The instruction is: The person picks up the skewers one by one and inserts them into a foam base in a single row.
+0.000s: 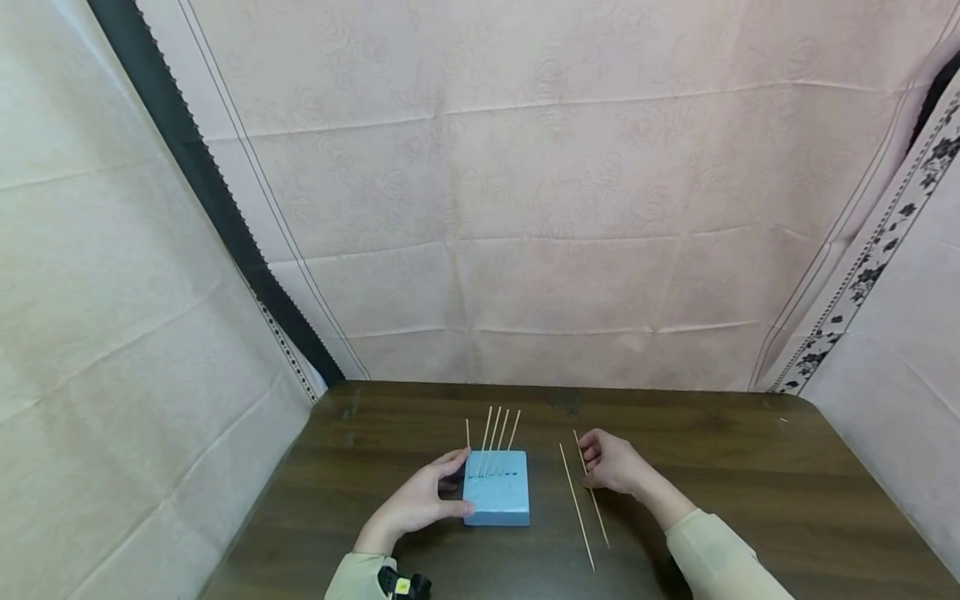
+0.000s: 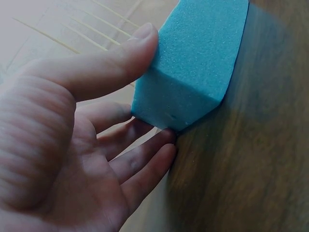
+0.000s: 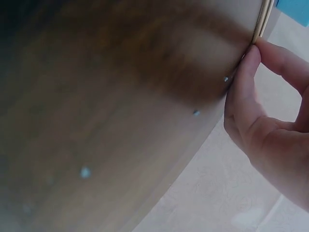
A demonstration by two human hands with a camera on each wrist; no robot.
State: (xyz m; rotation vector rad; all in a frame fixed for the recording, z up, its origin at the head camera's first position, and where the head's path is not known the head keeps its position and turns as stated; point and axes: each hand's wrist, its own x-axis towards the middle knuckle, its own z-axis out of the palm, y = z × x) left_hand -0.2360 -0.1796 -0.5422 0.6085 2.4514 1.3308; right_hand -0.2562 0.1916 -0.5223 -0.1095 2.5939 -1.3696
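Note:
A light blue foam block [image 1: 497,500] sits on the table with several thin wooden sticks [image 1: 487,433] standing in its top. My left hand [image 1: 420,500] grips the block's left side, thumb on the near edge and fingers behind. The left wrist view shows the thumb pressing the block [image 2: 203,48] and the other fingertips along its lower edge. To the right of the block, my right hand [image 1: 611,465] pinches a wooden stick [image 1: 600,518] lying on the table. Thumb and fingertip meet at the sticks [image 3: 263,21] in the right wrist view. A second stick [image 1: 577,506] lies beside it.
The dark brown wooden table [image 1: 720,450] ends at a pale cloth backdrop [image 1: 555,250], with cloth also hanging on both sides. Small pale blue crumbs [image 3: 85,172] dot the tabletop near the right hand. A black wrist device [image 1: 405,585] is on the left wrist.

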